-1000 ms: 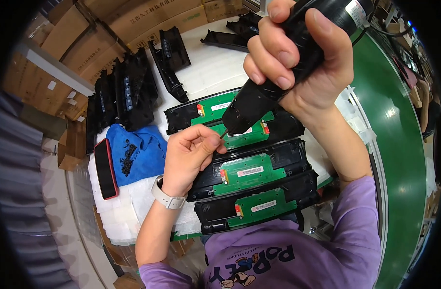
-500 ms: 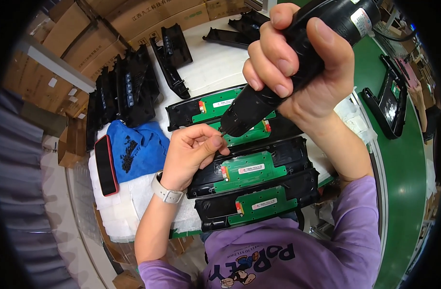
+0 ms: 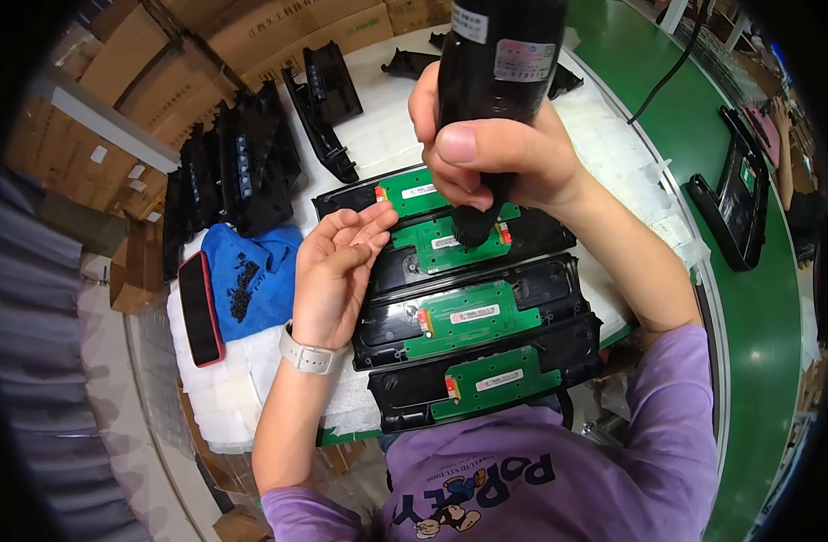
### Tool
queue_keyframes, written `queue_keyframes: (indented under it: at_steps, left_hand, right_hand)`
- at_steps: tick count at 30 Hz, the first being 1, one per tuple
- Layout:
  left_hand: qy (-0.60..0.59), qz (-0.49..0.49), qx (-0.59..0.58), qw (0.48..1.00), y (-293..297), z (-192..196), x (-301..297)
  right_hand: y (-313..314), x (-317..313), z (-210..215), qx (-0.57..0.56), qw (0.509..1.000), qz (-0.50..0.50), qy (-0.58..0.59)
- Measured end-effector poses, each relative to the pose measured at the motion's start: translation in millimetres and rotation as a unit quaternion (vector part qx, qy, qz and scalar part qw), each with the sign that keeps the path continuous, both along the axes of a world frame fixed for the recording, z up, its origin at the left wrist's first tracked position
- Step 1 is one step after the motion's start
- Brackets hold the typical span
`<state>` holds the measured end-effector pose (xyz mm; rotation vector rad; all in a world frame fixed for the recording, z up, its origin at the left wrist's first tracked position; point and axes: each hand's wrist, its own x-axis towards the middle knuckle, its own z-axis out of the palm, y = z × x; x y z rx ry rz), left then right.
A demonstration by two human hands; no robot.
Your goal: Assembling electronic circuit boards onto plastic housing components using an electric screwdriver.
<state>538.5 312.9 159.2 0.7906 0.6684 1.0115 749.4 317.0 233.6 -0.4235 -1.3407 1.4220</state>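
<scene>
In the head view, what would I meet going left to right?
Grey curtain, red-edged phone, blue cloth, left hand, right hand gripping a black power tool, black casing on the green surface.

The right hand (image 3: pixel 522 163) grips a black electric screwdriver (image 3: pixel 495 86) over a green circuit board (image 3: pixel 424 242), the left hand (image 3: pixel 334 271) near it.

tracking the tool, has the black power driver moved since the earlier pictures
Yes: the lower end of the black power driver has shifted right along the second green board from the top, toward its red-yellow connector.
</scene>
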Motion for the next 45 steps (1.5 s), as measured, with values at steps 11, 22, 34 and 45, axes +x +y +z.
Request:
queue_keyframes:
  at_steps: [11, 22, 34, 45]
  left_hand:
    - [0.133, -0.037, 0.034, 0.99, -1.6, 3.4, 6.5]
    - [0.162, -0.04, 0.029, 0.986, -4.6, 8.2, 10.0]
    - [0.087, -0.113, 0.086, 0.986, -16.5, 17.9, 15.4]
    - [0.108, -0.127, 0.093, 0.982, -18.5, 8.7, 12.8]
  right_hand:
    - [-6.0, -6.1, 1.8, 0.004, 0.999, 0.027, -0.036]
    - [-16.2, -8.0, 7.1, 0.091, 0.986, -0.016, -0.141]
    - [12.6, 13.5, 14.7, 0.143, 0.937, 0.208, 0.243]
    - [-31.7, -7.5, 25.1, -0.017, 0.965, -0.095, 0.243]
